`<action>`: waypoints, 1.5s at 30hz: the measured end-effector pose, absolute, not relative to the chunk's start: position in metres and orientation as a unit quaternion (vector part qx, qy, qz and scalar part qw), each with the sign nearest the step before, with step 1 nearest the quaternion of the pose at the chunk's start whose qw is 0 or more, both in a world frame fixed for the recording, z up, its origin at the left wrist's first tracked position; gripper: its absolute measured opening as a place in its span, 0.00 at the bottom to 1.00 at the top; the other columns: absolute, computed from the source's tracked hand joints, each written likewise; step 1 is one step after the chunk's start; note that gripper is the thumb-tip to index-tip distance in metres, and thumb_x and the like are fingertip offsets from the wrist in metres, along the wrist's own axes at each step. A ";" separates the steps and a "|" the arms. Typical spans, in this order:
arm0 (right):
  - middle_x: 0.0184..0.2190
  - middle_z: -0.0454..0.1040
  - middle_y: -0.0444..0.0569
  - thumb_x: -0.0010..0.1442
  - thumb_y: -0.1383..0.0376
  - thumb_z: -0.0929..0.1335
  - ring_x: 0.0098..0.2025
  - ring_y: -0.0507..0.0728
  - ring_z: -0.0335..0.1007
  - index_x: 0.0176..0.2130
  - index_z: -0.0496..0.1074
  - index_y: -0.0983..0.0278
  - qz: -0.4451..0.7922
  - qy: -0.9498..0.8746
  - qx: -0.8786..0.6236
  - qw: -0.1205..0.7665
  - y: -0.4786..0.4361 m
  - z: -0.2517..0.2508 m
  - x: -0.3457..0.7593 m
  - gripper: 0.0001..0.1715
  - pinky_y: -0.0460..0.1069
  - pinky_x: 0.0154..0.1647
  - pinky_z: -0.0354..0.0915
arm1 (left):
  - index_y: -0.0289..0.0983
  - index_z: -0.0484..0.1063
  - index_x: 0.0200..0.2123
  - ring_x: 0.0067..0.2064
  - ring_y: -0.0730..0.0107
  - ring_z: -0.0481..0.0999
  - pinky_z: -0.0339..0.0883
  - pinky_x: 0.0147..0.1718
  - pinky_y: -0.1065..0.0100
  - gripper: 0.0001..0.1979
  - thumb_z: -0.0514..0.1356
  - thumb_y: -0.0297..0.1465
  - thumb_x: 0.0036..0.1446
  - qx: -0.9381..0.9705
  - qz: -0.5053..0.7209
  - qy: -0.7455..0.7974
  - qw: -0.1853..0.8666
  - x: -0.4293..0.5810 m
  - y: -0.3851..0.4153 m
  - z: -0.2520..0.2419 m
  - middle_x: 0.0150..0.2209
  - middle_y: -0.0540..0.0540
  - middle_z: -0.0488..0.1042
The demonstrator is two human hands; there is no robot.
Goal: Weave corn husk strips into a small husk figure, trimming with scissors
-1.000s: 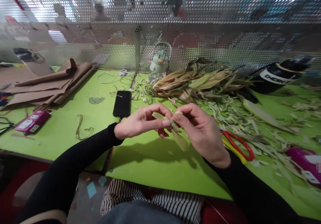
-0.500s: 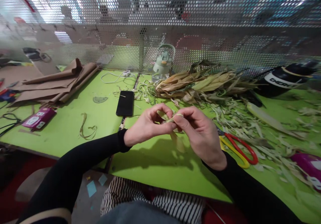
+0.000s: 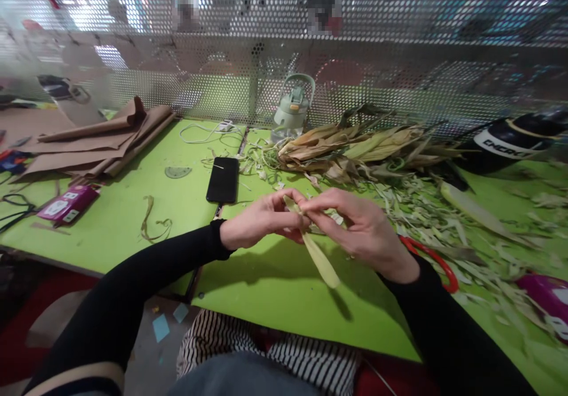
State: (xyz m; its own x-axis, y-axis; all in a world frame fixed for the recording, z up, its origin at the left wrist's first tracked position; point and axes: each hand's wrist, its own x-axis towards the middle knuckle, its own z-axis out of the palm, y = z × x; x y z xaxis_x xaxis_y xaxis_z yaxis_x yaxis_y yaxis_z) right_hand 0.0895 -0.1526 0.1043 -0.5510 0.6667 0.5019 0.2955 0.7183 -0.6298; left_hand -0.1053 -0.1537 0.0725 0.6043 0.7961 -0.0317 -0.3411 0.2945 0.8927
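Hands: left hand (image 3: 261, 221) and right hand (image 3: 364, 230) pinch one husk strip (image 3: 322, 263) with closed fingertips, above the green table (image 3: 275, 292).
Done: trimmings (image 3: 417, 206) litter the table's right side.
Left: the husk pile (image 3: 355, 147) behind looks whole.

Pale green husk strip (image 3: 317, 254), pinched upper end, dangling above table.

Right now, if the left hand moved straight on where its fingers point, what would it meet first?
Probably the right hand, which pinches the same long pale-green husk strip as the left hand.
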 end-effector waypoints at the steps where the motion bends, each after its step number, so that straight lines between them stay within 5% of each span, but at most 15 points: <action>1: 0.36 0.80 0.45 0.64 0.68 0.68 0.36 0.55 0.77 0.43 0.77 0.55 0.211 -0.874 -0.259 0.353 -0.151 0.107 0.093 0.10 0.50 0.38 0.73 | 0.36 0.66 0.35 0.29 0.78 0.75 0.72 0.34 0.70 0.15 0.70 0.28 0.48 0.460 0.356 0.244 0.776 -0.106 -0.153 0.072 0.29 0.53 0.76; 6: 0.42 0.81 0.50 0.66 0.67 0.67 0.42 0.57 0.79 0.49 0.77 0.57 0.086 -0.933 -0.201 0.285 -0.152 0.114 0.103 0.13 0.50 0.41 0.74 | 0.36 0.66 0.37 0.29 0.77 0.77 0.74 0.37 0.67 0.16 0.71 0.29 0.49 0.453 0.309 0.250 0.798 -0.109 -0.151 0.073 0.29 0.53 0.76; 12: 0.38 0.81 0.48 0.68 0.65 0.65 0.41 0.58 0.78 0.41 0.77 0.56 0.047 -0.927 -0.246 0.280 -0.154 0.112 0.103 0.10 0.52 0.43 0.74 | 0.35 0.67 0.40 0.31 0.74 0.80 0.75 0.41 0.65 0.21 0.73 0.33 0.48 0.445 0.305 0.256 0.803 -0.110 -0.151 0.076 0.31 0.50 0.77; 17: 0.37 0.81 0.48 0.68 0.65 0.65 0.38 0.57 0.78 0.41 0.76 0.56 0.056 -0.918 -0.242 0.309 -0.152 0.113 0.105 0.09 0.51 0.40 0.74 | 0.34 0.71 0.39 0.33 0.71 0.80 0.73 0.32 0.69 0.24 0.68 0.49 0.51 0.480 0.296 0.269 0.781 -0.121 -0.147 0.089 0.38 0.47 0.76; 22: 0.36 0.81 0.48 0.67 0.66 0.65 0.37 0.56 0.78 0.40 0.75 0.56 0.083 -0.922 -0.230 0.299 -0.152 0.113 0.102 0.08 0.50 0.38 0.73 | 0.33 0.73 0.31 0.28 0.81 0.69 0.60 0.26 0.76 0.14 0.70 0.38 0.52 0.593 0.280 0.319 0.684 -0.130 -0.139 0.097 0.28 0.52 0.72; 28: 0.36 0.81 0.48 0.66 0.67 0.66 0.38 0.57 0.79 0.40 0.76 0.56 0.106 -0.916 -0.235 0.309 -0.151 0.110 0.101 0.09 0.51 0.39 0.74 | 0.34 0.73 0.37 0.37 0.73 0.76 0.67 0.42 0.68 0.17 0.72 0.36 0.49 0.546 0.304 0.269 0.733 -0.119 -0.145 0.088 0.34 0.48 0.77; 33: 0.37 0.81 0.49 0.65 0.66 0.68 0.39 0.60 0.79 0.40 0.76 0.56 0.042 -0.882 -0.292 0.367 -0.151 0.109 0.101 0.06 0.54 0.40 0.75 | 0.34 0.71 0.38 0.37 0.73 0.78 0.68 0.44 0.67 0.17 0.72 0.34 0.50 0.517 0.379 0.244 0.728 -0.110 -0.149 0.077 0.33 0.48 0.79; 39: 0.36 0.80 0.50 0.66 0.67 0.67 0.39 0.60 0.78 0.39 0.75 0.57 0.005 -0.850 -0.349 0.395 -0.156 0.101 0.090 0.06 0.56 0.41 0.75 | 0.35 0.68 0.35 0.31 0.74 0.76 0.69 0.34 0.70 0.16 0.68 0.39 0.55 0.598 0.464 0.339 0.560 -0.105 -0.153 0.070 0.28 0.50 0.75; 45: 0.37 0.80 0.51 0.67 0.66 0.66 0.40 0.60 0.78 0.40 0.74 0.58 0.007 -0.833 -0.368 0.412 -0.155 0.085 0.081 0.06 0.56 0.43 0.74 | 0.37 0.65 0.28 0.23 0.79 0.63 0.58 0.26 0.72 0.10 0.64 0.32 0.56 0.719 0.462 0.420 0.306 -0.106 -0.154 0.073 0.22 0.54 0.67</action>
